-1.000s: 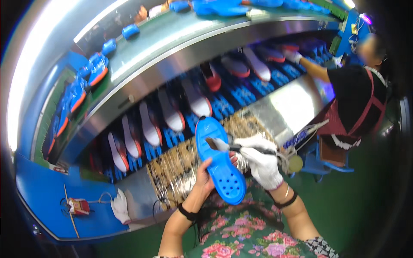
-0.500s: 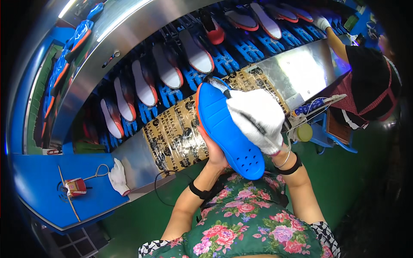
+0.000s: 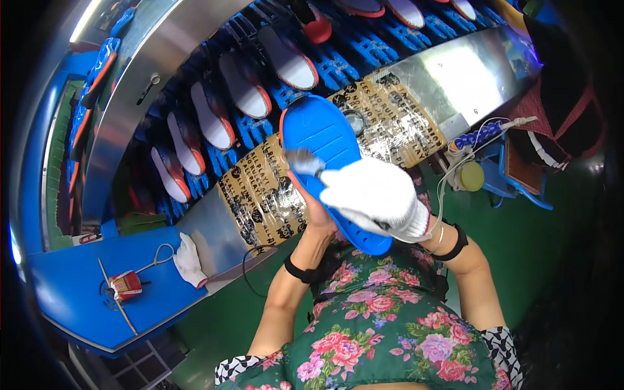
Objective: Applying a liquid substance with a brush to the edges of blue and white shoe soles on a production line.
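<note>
My bare left hand (image 3: 316,213) grips a blue shoe sole (image 3: 320,127) from its left side and underneath, most fingers hidden behind it. The sole has grooves across its wide end, holes near the narrow end and an orange edge on the left. In a white knit glove, my right hand (image 3: 376,194) is closed on a small brush (image 3: 304,161) whose handle is mostly covered. The brush's grey bristles lie at the sole's left edge, about midway along. Just beyond the sole, a round glassy-looking dish (image 3: 355,121) sits on a ledge covered with brown printed tape (image 3: 396,120).
Behind the ledge runs a rack of shoe uppers (image 3: 247,88) on blue holders. A spare white glove (image 3: 188,261) lies on the blue table (image 3: 71,286) at left, near a red container (image 3: 125,285). At right are a co-worker (image 3: 565,84), cables and a yellow-lidded jar (image 3: 470,175).
The brush has moved from the sole's wide end down along its left edge, my gloved hand going left and nearer. The view has shifted slightly, and the co-worker's hand is no longer seen.
</note>
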Demonstrator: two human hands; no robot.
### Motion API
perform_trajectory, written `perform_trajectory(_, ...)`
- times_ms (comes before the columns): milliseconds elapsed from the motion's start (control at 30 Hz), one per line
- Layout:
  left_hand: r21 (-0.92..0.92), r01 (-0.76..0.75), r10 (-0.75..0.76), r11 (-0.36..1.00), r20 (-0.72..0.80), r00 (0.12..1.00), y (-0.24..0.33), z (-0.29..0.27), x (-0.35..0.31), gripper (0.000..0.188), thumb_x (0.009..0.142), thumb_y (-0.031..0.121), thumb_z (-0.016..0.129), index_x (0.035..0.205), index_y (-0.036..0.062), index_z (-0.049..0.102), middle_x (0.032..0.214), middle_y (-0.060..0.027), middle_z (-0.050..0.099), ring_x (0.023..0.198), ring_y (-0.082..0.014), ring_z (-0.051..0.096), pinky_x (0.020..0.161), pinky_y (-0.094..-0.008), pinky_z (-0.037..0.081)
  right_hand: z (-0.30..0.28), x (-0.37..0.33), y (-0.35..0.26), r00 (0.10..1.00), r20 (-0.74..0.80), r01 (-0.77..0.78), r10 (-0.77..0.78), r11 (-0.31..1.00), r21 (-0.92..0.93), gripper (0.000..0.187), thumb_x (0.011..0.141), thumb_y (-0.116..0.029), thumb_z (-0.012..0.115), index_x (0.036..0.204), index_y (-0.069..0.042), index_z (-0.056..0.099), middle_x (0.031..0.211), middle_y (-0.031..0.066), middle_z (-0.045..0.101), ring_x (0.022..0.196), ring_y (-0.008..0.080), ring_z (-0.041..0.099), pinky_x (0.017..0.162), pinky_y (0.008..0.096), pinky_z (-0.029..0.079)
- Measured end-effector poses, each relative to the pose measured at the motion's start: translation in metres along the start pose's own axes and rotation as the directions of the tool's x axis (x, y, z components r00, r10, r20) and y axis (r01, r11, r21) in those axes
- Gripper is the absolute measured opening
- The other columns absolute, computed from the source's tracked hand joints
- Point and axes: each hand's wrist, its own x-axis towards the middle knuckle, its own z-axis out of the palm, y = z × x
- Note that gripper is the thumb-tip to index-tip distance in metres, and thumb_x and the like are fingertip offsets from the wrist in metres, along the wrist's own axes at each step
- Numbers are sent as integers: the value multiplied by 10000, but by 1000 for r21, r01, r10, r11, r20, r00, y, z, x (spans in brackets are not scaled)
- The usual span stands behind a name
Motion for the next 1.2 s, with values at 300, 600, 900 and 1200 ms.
perform_trajectory(300,36,3,-3,999,13,1000,8,-1,9,1091,814,919,293,1545,109,267,1454,-159,471,1273,-334,527,1076,-512,445,-11,-11,-7,996,-2,-90,90,992,94,283,809,-84,746,1091,-107,759,1092,83,742,900,270,710,779,381,570)
perform_trajectory(600,-234,107,-64,966,186,981,16,4,16,1080,750,940,409,1248,-15,494,1098,-197,641,982,-297,663,867,-452,569,-13,-30,-8,954,-16,-285,299,923,258,207,761,-88,792,967,-102,786,999,96,758,864,258,716,754,350,559)
perform_trajectory(900,-232,135,-32,963,402,915,26,10,29,1199,604,1037,389,1049,-65,549,883,-194,635,841,-292,633,735,-406,560,-21,-33,-10,990,22,-140,139,985,102,259,782,-117,774,1040,-136,774,1039,75,752,838,252,703,724,371,555)
perform_trajectory(1200,-325,37,145,945,516,844,20,-32,59,1071,705,921,507,1215,-22,517,1019,-183,635,944,-334,634,870,-484,536,-16,-38,-15,933,-44,-327,357,894,305,202,760,-41,802,953,-94,775,936,75,755,814,235,715,742,356,562)
